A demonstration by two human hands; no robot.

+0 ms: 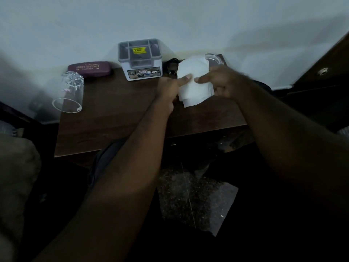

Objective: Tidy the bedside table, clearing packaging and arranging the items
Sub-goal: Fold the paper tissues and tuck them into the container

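Observation:
A stack of white paper napkins (194,86) is held above the right part of the brown bedside table (113,118). My left hand (170,89) grips its left edge, thumb laid on top. My right hand (224,82) grips its right edge, forefinger stretched over the top sheet. Behind the napkins a clear glass (215,58) shows only its rim. A small dark object (171,66) sits behind my left hand, too dim to identify.
A white and grey plastic container (140,59) with a yellow price sticker stands at the back against the wall. A maroon spectacle case (89,69) lies to its left. An upturned clear glass (69,91) stands at the table's left edge. Dark furniture (321,72) rises at right.

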